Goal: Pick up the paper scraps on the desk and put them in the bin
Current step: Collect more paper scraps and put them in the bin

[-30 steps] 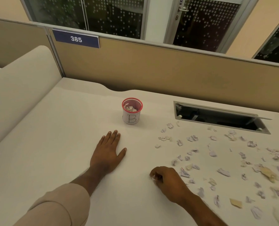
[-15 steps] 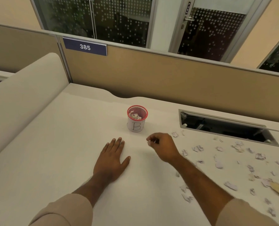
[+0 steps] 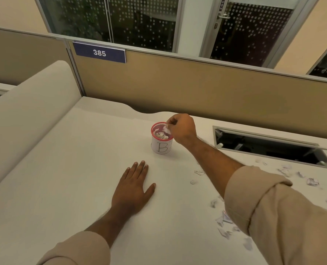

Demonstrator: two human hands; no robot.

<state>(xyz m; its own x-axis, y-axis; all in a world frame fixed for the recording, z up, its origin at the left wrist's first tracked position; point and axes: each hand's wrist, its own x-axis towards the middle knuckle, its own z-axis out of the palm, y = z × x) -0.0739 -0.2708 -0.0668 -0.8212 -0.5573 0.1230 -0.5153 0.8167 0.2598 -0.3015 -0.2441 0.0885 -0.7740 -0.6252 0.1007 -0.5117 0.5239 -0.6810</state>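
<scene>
A paper scrap (image 3: pixel 166 129) is pinched by the right hand (image 3: pixel 181 129) over the bin (image 3: pixel 161 145) at centre frame; the left hand (image 3: pixel 133 188) is laid flat, fingers straight, on the table (image 3: pixel 63 169).

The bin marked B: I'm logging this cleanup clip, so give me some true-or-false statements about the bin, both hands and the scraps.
1. The right hand pinches a paper scrap over the bin. True.
2. The bin is empty. False: crumpled paper lies inside.
3. The left hand lies flat on the desk. True.
4. The loose scraps lie left of the bin. False: they lie to its right.
</scene>
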